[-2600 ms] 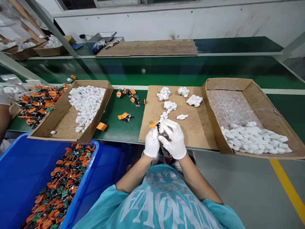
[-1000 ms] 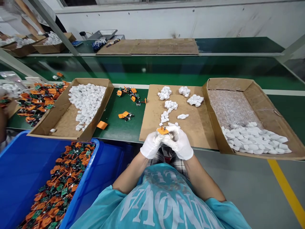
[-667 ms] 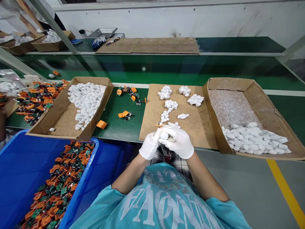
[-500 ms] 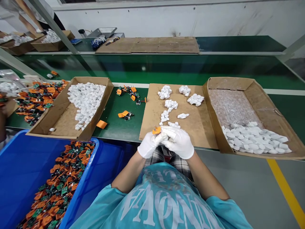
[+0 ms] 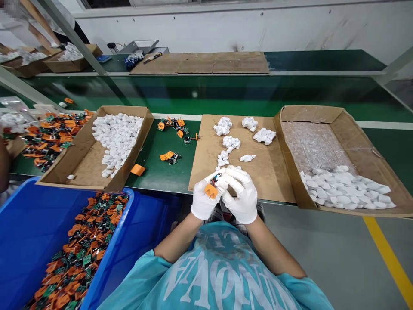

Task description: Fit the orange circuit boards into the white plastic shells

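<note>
My left hand, in a white glove, is closed on a small circuit board part with an orange tab; dark wiring shows between the fingers. Close against it, my gloved right hand has its fingers curled in a pinch at the part's right side. What lies between those fingertips is hidden, white on white. Just beyond both hands, clusters of white caps rest on a flat cardboard sheet. To the left, several more orange-tabbed boards lie on the green bench.
A cardboard box of white caps stands left, another right. A blue bin with many orange-tabbed boards sits lower left, beside a bench pile. A rail crosses behind. Another person's arm shows far left.
Both hands have drawn slightly toward my body and turned. The orange tab has swung down toward me, so the dark wiring is now visible above it.
</note>
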`<state>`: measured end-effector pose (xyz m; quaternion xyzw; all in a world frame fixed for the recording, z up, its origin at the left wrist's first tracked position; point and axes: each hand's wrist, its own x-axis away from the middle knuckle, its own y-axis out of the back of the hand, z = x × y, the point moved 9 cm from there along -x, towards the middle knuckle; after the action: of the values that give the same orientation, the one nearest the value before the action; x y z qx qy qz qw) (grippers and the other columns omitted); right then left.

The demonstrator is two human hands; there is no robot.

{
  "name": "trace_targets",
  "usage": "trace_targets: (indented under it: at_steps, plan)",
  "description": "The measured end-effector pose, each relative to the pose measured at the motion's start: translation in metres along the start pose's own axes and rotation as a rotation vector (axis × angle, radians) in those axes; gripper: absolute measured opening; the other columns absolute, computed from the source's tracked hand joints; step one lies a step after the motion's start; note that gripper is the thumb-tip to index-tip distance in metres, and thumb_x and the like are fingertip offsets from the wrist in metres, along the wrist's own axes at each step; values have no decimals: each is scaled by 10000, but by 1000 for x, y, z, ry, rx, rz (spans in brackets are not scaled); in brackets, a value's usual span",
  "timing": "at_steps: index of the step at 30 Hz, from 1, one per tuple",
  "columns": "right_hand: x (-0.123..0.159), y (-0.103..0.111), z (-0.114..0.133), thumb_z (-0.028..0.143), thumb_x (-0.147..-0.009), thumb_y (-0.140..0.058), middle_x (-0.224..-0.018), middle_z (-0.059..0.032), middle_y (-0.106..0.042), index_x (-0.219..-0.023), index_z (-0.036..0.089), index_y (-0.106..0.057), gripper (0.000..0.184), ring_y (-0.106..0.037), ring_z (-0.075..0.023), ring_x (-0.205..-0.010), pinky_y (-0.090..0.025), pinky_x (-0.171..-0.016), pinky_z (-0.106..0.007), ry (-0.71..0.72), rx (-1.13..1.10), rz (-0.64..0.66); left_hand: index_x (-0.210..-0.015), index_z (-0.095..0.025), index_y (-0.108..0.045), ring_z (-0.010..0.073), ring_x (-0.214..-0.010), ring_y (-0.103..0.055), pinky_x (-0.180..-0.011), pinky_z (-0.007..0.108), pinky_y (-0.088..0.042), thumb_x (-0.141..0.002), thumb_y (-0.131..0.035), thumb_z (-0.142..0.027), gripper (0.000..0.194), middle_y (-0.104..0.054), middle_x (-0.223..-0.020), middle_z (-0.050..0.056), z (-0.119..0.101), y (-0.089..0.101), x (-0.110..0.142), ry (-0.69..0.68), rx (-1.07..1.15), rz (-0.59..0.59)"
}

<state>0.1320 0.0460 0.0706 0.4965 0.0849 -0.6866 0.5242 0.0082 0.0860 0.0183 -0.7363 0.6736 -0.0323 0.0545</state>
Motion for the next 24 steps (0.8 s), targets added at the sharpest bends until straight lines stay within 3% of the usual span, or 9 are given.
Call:
trace_targets:
  at_steps: [4, 9, 13, 16, 20, 24]
  plan:
    - [-3, -1, 1, 193, -815, -634, -1175, -76, -633, -1263, 317, -539, 474, -587, -273, -1173, -503, -982, -493, 39, -32, 59, -760, -172, -676, 261, -803, -673, -765, 377, -552, -599, -775, -447, 334, -704, -777, 101, 1, 3, -3, 31, -51, -23]
    - [-10, -15, -5, 262, -842, -618, -1207, -97, -654, -1285, 256, -515, 455, -592, -257, -1184, -516, -969, -466, 71, -159, 240, -633, -185, -607, 185, -619, -612, -629, 316, -518, -569, -763, -526, 380, -647, -635, 41, 16, 8, -7, 111, -95, 6]
    - [-13, -14, -3, 279, -849, -647, -1020, -73, -726, -1152, 238, -580, 314, -684, -211, -1006, -565, -867, -385, 159, -202, 234, -635, -181, -622, 188, -665, -597, -666, 320, -513, -565, -736, -642, 480, -653, -661, 41, 23, -3, -7, 176, -102, 251]
    - [-15, -14, -1, 313, -848, -660, -955, -47, -740, -1055, 250, -607, 223, -702, -202, -940, -571, -831, -371, 157, -187, 237, -565, -177, -582, 170, -613, -552, -625, 322, -490, -619, -618, -766, 593, -599, -603, 42, 28, -14, -1, 228, 50, 397]
    - [-14, -16, 0, 346, -838, -668, -944, -47, -737, -974, 247, -619, 175, -698, -199, -934, -566, -821, -362, 93, -239, 245, -534, -175, -553, 148, -557, -498, -531, 302, -434, -584, -577, -834, 661, -541, -582, 42, 37, -29, 8, 323, 269, 426]
    - [-10, -27, -14, 467, -783, -700, -987, -56, -730, -987, 229, -625, 322, -701, -198, -890, -571, -782, -349, -150, -455, 347, -462, -179, -453, 101, -473, -407, -449, 266, -348, -523, -607, -848, 689, -440, -493, 5, 38, -36, 11, 363, 355, 396]
